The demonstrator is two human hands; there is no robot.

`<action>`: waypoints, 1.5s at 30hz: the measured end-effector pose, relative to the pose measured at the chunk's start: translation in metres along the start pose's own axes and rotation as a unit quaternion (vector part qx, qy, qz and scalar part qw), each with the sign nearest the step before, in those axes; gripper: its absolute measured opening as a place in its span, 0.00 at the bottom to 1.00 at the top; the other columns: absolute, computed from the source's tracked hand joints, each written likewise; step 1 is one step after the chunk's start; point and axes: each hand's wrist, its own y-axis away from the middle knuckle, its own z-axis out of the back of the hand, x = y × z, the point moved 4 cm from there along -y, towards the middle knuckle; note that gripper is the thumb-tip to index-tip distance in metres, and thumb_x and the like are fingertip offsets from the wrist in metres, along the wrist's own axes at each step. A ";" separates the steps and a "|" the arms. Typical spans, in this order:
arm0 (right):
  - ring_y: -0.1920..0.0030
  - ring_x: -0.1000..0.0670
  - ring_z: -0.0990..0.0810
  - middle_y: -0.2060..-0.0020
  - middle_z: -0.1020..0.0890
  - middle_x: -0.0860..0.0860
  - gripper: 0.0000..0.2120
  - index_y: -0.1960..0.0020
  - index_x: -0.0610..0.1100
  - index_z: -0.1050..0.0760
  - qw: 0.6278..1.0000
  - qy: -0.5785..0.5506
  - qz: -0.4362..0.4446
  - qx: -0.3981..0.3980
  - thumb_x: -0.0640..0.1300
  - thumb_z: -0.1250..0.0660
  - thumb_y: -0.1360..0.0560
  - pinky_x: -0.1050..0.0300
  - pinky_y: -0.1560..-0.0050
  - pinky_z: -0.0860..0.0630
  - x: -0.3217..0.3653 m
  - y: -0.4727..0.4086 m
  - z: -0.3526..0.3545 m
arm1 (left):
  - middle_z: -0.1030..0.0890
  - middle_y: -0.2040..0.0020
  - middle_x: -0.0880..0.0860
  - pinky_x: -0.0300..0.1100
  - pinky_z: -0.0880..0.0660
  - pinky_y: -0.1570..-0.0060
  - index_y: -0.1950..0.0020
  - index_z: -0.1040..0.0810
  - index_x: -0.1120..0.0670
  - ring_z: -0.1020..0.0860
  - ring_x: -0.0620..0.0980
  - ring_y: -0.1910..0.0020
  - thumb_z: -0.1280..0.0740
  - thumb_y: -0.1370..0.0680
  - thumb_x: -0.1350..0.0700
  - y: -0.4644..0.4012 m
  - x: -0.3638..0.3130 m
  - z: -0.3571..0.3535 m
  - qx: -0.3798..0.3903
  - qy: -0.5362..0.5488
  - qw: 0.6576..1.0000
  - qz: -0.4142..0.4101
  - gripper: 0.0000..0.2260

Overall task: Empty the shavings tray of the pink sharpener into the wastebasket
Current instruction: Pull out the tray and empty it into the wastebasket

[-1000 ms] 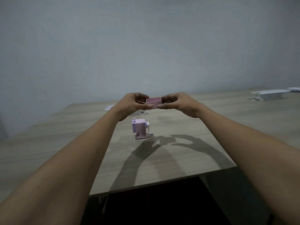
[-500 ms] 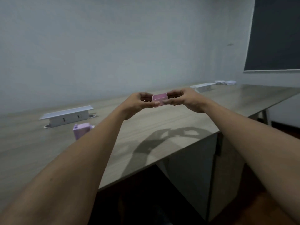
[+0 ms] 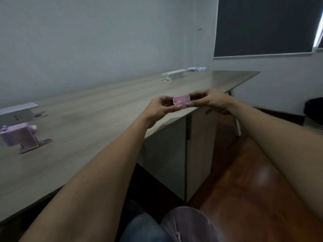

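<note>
Above the desk edge (image 3: 176, 117) — both hands' grip, left hand (image 3: 161, 107) and right hand (image 3: 212, 102), holds the shavings tray (image 3: 181, 101).

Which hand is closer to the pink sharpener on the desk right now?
Left. The left hand is on the sharpener side of the tray, though well apart from it; the right hand grips the tray's far end, farther away.

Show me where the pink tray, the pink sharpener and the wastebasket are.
pink tray (image 3: 181, 100), head view, its near wall.
pink sharpener (image 3: 19, 137), head view, its body side.
wastebasket (image 3: 313, 110), head view, its dark liner.
</note>
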 end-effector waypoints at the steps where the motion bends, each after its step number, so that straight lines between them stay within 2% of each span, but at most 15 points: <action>1: 0.46 0.61 0.16 0.47 0.13 0.53 0.20 0.38 0.46 0.17 1.000 0.000 -0.010 -0.005 0.41 0.22 0.30 0.66 0.44 0.22 -0.007 0.009 0.003 | 0.16 0.40 0.59 0.41 0.21 0.40 0.33 0.23 0.64 0.17 0.54 0.41 0.23 0.27 0.59 0.001 0.006 -0.011 0.003 0.005 1.000 0.000 0.25; 3: 0.51 0.64 0.15 0.50 0.12 0.55 0.18 0.41 0.47 0.17 1.000 0.000 -0.023 -0.012 0.38 0.22 0.30 0.72 0.52 0.23 -0.022 0.024 0.007 | 0.16 0.40 0.58 0.39 0.21 0.41 0.33 0.22 0.64 0.16 0.52 0.43 0.23 0.27 0.59 0.005 0.016 -0.032 0.014 0.001 1.000 0.001 0.23; 6: 0.45 0.59 0.15 0.50 0.11 0.55 0.18 0.46 0.49 0.15 0.999 0.000 -0.048 -0.020 0.40 0.19 0.34 0.66 0.43 0.23 -0.046 0.042 0.011 | 0.15 0.42 0.56 0.34 0.21 0.46 0.35 0.21 0.64 0.16 0.46 0.49 0.24 0.26 0.61 0.011 0.033 -0.057 0.035 0.001 0.999 0.009 0.21; 10: 0.41 0.56 0.16 0.46 0.12 0.51 0.25 0.39 0.45 0.16 0.997 0.002 -0.079 -0.022 0.43 0.18 0.35 0.59 0.34 0.25 -0.081 0.062 0.009 | 0.15 0.40 0.56 0.33 0.21 0.47 0.31 0.23 0.63 0.16 0.49 0.42 0.21 0.29 0.56 0.024 0.058 -0.079 0.041 0.006 0.999 0.032 0.28; 14: 0.40 0.54 0.16 0.45 0.12 0.49 0.26 0.38 0.42 0.16 0.994 -0.014 -0.107 -0.010 0.42 0.17 0.35 0.57 0.33 0.25 -0.118 0.073 -0.006 | 0.15 0.41 0.57 0.29 0.22 0.53 0.32 0.22 0.63 0.16 0.50 0.43 0.22 0.28 0.57 0.041 0.085 -0.095 0.036 0.005 0.998 0.058 0.26; 17: 0.40 0.52 0.16 0.44 0.13 0.49 0.26 0.38 0.43 0.16 0.990 -0.017 -0.137 0.006 0.44 0.17 0.35 0.56 0.33 0.25 -0.148 0.082 -0.024 | 0.16 0.41 0.57 0.27 0.22 0.55 0.33 0.22 0.63 0.16 0.46 0.47 0.22 0.28 0.58 0.055 0.111 -0.104 0.039 0.000 0.996 0.086 0.25; 19: 0.39 0.50 0.16 0.44 0.13 0.47 0.25 0.38 0.41 0.17 0.987 -0.040 -0.154 0.016 0.40 0.18 0.34 0.56 0.34 0.24 -0.171 0.090 -0.040 | 0.16 0.42 0.56 0.26 0.23 0.56 0.33 0.22 0.64 0.17 0.44 0.50 0.22 0.28 0.59 0.068 0.130 -0.109 0.043 0.003 0.993 0.111 0.25; 21: 0.39 0.49 0.16 0.45 0.13 0.46 0.26 0.39 0.41 0.17 0.982 -0.055 -0.177 0.027 0.41 0.17 0.36 0.55 0.33 0.24 -0.196 0.097 -0.058 | 0.16 0.41 0.57 0.26 0.23 0.56 0.33 0.22 0.63 0.17 0.46 0.48 0.22 0.28 0.60 0.082 0.151 -0.113 0.049 0.006 0.989 0.136 0.25; 24: 0.39 0.50 0.16 0.44 0.13 0.46 0.34 0.38 0.42 0.17 0.975 -0.070 -0.205 0.048 0.48 0.14 0.42 0.51 0.31 0.25 -0.233 0.107 -0.082 | 0.16 0.40 0.59 0.26 0.23 0.55 0.33 0.21 0.64 0.18 0.48 0.45 0.22 0.28 0.61 0.099 0.183 -0.117 0.051 0.017 0.984 0.169 0.24; 27: 0.38 0.49 0.17 0.43 0.13 0.45 0.27 0.39 0.40 0.17 0.966 -0.091 -0.233 0.059 0.41 0.16 0.37 0.50 0.30 0.25 -0.261 0.119 -0.106 | 0.16 0.40 0.58 0.25 0.24 0.55 0.34 0.21 0.62 0.18 0.48 0.44 0.21 0.29 0.59 0.113 0.215 -0.123 0.060 0.020 0.977 0.205 0.24; 29: 0.38 0.48 0.17 0.43 0.13 0.44 0.26 0.39 0.39 0.17 0.959 -0.104 -0.255 0.069 0.37 0.18 0.35 0.50 0.30 0.25 -0.280 0.128 -0.122 | 0.16 0.40 0.57 0.27 0.22 0.51 0.34 0.21 0.62 0.18 0.49 0.43 0.21 0.29 0.60 0.123 0.237 -0.129 0.064 0.030 0.970 0.233 0.24; 35: 0.40 0.49 0.16 0.44 0.13 0.45 0.27 0.37 0.38 0.19 0.934 -0.141 -0.318 0.086 0.37 0.18 0.35 0.51 0.32 0.24 -0.321 0.157 -0.162 | 0.15 0.42 0.57 0.39 0.21 0.41 0.35 0.19 0.61 0.17 0.53 0.40 0.19 0.31 0.58 0.150 0.295 -0.144 0.087 0.042 0.944 0.315 0.26; 39: 0.40 0.48 0.15 0.44 0.13 0.44 0.24 0.37 0.38 0.19 0.916 -0.171 -0.351 0.094 0.34 0.20 0.33 0.55 0.37 0.21 -0.336 0.177 -0.184 | 0.17 0.40 0.60 0.47 0.23 0.36 0.33 0.21 0.64 0.19 0.56 0.38 0.20 0.31 0.60 0.166 0.314 -0.152 0.099 0.031 0.924 0.369 0.28; 42: 0.42 0.48 0.15 0.45 0.13 0.43 0.21 0.39 0.39 0.18 0.900 -0.204 -0.371 0.102 0.33 0.21 0.32 0.56 0.40 0.20 -0.345 0.189 -0.198 | 0.20 0.42 0.58 0.40 0.23 0.42 0.33 0.24 0.65 0.21 0.53 0.41 0.22 0.29 0.63 0.179 0.321 -0.158 0.094 0.035 0.909 0.404 0.26; 45: 0.44 0.48 0.14 0.43 0.14 0.41 0.23 0.36 0.36 0.20 0.883 -0.220 -0.403 0.096 0.32 0.22 0.30 0.58 0.43 0.18 -0.350 0.199 -0.206 | 0.21 0.43 0.58 0.36 0.22 0.51 0.32 0.25 0.66 0.21 0.51 0.45 0.22 0.28 0.64 0.190 0.330 -0.163 0.098 0.043 0.894 0.434 0.26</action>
